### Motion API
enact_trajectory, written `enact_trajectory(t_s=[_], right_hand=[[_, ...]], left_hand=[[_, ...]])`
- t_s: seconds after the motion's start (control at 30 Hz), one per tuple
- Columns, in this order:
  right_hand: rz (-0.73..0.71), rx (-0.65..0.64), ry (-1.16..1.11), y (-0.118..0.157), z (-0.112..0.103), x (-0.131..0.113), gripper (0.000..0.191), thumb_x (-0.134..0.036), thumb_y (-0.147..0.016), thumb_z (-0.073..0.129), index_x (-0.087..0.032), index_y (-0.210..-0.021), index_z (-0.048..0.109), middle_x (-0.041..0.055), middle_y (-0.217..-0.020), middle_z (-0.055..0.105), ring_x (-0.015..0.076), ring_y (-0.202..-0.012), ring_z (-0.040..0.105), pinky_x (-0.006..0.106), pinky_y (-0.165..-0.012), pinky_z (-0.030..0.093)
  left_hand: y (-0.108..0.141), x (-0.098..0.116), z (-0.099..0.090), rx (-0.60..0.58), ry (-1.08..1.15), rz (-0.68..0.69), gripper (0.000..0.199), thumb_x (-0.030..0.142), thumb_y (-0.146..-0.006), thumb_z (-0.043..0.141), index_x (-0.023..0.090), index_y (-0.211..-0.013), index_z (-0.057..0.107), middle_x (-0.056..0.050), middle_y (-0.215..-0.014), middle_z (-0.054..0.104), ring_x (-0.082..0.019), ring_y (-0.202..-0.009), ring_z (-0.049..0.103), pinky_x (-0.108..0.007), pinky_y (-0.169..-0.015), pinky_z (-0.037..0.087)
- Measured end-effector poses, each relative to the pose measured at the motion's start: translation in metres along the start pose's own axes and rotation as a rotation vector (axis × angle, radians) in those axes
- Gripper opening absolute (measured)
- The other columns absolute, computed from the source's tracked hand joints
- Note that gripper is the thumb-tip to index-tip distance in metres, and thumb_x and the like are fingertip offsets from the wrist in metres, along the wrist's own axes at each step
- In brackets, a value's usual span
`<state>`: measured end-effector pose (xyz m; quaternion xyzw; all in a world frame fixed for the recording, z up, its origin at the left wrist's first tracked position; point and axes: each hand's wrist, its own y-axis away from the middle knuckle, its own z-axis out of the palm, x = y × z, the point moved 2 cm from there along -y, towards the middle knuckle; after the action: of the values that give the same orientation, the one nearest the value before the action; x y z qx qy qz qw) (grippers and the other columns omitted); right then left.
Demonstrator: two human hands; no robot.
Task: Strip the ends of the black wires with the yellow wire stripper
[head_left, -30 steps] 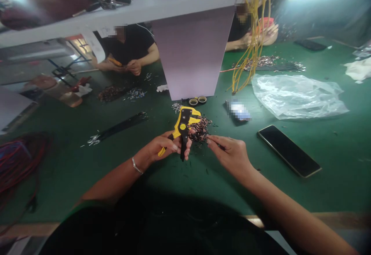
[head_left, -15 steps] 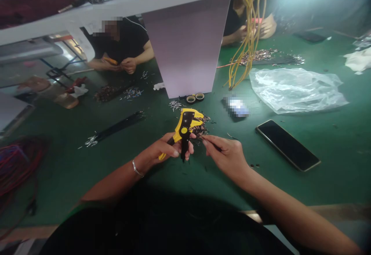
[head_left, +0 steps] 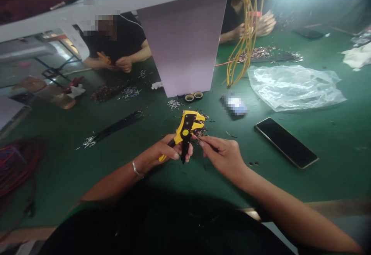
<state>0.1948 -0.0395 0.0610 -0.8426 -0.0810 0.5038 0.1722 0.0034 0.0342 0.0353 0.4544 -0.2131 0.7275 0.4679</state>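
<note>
My left hand (head_left: 171, 149) is wrapped round the handles of a yellow and black wire stripper (head_left: 185, 131), whose jaws point up and to the right. Close beside it, my right hand (head_left: 222, 152) pinches a thin dark wire (head_left: 209, 145); its far end comes near the fingertips of my left hand. Whether the wire touches them I cannot tell. Behind the tool's jaws lies a heap of short wire pieces (head_left: 200, 130), partly covered by the tool. A bundle of black wires (head_left: 116, 128) with bare silvery ends rests to the left on the green table (head_left: 162, 193).
A phone (head_left: 286, 142) and a clear plastic bag (head_left: 295, 88) lie on the right. Two tape rolls (head_left: 193, 96) sit before an upright panel (head_left: 182, 46). Yellow wires (head_left: 246, 34) hang from the shelf. Two co-workers' hands (head_left: 124, 64) show across the table. Red cable (head_left: 20, 166) lies left.
My right hand has shifted slightly left, bringing the wire closer to the left hand. The stripper's jaws look wider apart. The whole view has shifted a little.
</note>
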Motion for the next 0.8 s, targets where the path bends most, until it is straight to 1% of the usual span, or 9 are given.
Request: enact_trajectory(t_s=[0.13, 0.37, 0.53, 0.7, 0.8], right_hand=[[0.001, -0.014, -0.003, 0.0005, 0.0003, 0.0002, 0.032, -0.022, -0.091, 0.053, -0.011, -0.102, 0.081, 0.0037, -0.057, 0.071, 0.0126, -0.045, 0.061, 0.026, -0.053, 0.054], [-0.004, -0.022, 0.011, 0.0002, 0.001, -0.0022, 0.029, -0.022, -0.091, 0.053, -0.015, -0.095, 0.081, 0.002, -0.057, 0.071, 0.012, -0.045, 0.061, 0.025, -0.052, 0.052], [-0.029, -0.025, 0.019, 0.0005, 0.0001, -0.0046, 0.028, -0.02, -0.091, 0.053, -0.016, -0.092, 0.08, 0.001, -0.058, 0.071, 0.0109, -0.046, 0.061, 0.023, -0.053, 0.051], [-0.03, -0.029, 0.032, 0.0005, -0.0001, -0.0048, 0.029, -0.02, -0.092, 0.052, -0.016, -0.091, 0.08, 0.0011, -0.06, 0.072, 0.0105, -0.047, 0.061, 0.023, -0.055, 0.052], [-0.046, -0.024, 0.016, 0.0006, 0.0006, -0.0043, 0.029, -0.019, -0.092, 0.052, -0.015, -0.093, 0.081, 0.0017, -0.06, 0.073, 0.0106, -0.047, 0.062, 0.023, -0.053, 0.053]], left_hand=[[-0.0001, -0.0009, -0.0009, -0.014, 0.019, 0.002, 0.062, 0.012, -0.057, 0.066, 0.012, -0.119, 0.062, -0.01, -0.09, 0.069, -0.023, -0.077, 0.064, -0.04, -0.075, 0.052], [-0.0002, -0.0031, -0.002, -0.057, 0.086, -0.011, 0.061, 0.013, -0.057, 0.066, 0.012, -0.118, 0.062, -0.011, -0.089, 0.068, -0.024, -0.076, 0.065, -0.042, -0.072, 0.054], [0.0002, -0.005, -0.0031, -0.085, 0.163, -0.009, 0.054, 0.014, -0.058, 0.065, 0.014, -0.112, 0.062, -0.01, -0.09, 0.066, -0.025, -0.076, 0.065, -0.043, -0.072, 0.054], [0.0002, -0.0057, -0.0029, -0.082, 0.152, -0.014, 0.057, 0.015, -0.057, 0.065, 0.014, -0.114, 0.061, -0.01, -0.088, 0.066, -0.024, -0.074, 0.065, -0.042, -0.071, 0.054], [0.0003, -0.0064, -0.0034, -0.081, 0.136, -0.01, 0.053, 0.016, -0.057, 0.066, 0.014, -0.11, 0.062, -0.011, -0.089, 0.066, -0.025, -0.075, 0.065, -0.043, -0.072, 0.054]])
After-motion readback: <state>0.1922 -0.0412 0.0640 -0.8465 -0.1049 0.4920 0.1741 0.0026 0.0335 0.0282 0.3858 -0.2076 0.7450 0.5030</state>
